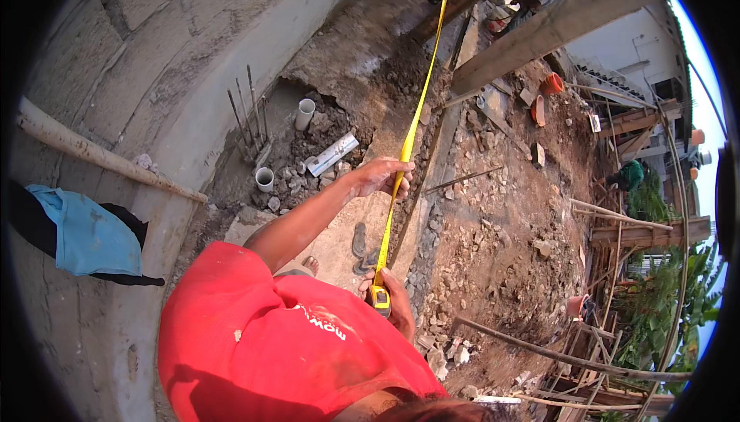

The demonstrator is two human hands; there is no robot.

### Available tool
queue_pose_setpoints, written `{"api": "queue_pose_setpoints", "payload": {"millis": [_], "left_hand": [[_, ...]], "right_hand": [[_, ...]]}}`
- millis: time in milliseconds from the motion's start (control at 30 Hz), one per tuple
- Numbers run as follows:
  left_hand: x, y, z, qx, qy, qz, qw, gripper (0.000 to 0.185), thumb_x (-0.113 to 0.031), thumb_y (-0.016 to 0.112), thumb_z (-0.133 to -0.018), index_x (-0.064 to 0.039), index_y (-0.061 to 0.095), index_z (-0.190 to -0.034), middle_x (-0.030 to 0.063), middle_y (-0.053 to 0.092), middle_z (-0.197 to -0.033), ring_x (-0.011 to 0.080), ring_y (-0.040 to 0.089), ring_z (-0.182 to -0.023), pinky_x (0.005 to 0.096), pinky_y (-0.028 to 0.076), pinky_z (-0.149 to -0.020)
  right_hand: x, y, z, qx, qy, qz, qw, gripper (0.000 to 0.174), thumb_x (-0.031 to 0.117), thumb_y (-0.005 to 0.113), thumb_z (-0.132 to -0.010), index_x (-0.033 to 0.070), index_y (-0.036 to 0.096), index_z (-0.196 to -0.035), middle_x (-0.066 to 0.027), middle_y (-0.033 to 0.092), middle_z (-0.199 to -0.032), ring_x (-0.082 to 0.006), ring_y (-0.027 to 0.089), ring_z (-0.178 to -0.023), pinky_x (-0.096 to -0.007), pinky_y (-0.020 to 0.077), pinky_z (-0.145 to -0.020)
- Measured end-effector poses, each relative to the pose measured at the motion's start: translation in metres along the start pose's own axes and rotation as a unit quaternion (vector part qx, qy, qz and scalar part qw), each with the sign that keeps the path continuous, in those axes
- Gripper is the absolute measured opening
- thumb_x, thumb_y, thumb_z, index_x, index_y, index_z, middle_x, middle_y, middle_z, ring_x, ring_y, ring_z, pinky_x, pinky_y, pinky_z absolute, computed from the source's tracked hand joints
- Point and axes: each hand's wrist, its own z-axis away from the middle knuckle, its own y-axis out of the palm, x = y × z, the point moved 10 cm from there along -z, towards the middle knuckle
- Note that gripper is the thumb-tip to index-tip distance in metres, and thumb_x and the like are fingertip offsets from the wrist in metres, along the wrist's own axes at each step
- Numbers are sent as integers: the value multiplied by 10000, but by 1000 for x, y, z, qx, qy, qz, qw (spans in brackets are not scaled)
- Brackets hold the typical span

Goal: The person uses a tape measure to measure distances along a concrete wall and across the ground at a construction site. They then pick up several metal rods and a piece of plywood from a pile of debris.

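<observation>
My left hand [383,179] pinches the yellow blade [409,139] of a tape measure between thumb and fingers. Closer to my red shirt, my right hand [394,295] grips the yellow-and-black tape measure case [379,299]. The blade runs from the case through my left hand and on to the top of the view, where its far end is out of sight. It passes above a long concrete edge [425,196]. A pair of dark sandals [359,240] lies on the slab below, near my bare foot [312,265].
White plastic pipe stubs [305,114] and upright rebar [250,107] stand beside the block wall [156,11]. A loose white pipe [333,154] lies on rubble. A concrete beam [555,26] crosses the upper right. Other people [630,175] are farther off, near wooden formwork [647,231].
</observation>
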Motion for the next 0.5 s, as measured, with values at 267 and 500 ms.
{"api": "queue_pose_setpoints", "payload": {"millis": [267,500], "left_hand": [[7,-25,2,-87,44,53,994,255,-263,738,-902,-53,621,-987,48,649,-781,184,699,-704,351,630,-674],[-4,-68,-11,-145,63,56,986,262,-250,703,-928,-24,607,-1017,84,659,-819,203,700,-705,350,622,-671]], "right_hand": [[7,6,-5,-3,17,73,997,298,303,453,-1048,32,563,-1102,-113,702,-832,-184,650,-617,-313,536,-528],[-1,16,-9,10,31,63,997,280,292,475,-1039,38,591,-1064,-101,699,-814,-144,638,-586,-263,518,-495]]}}
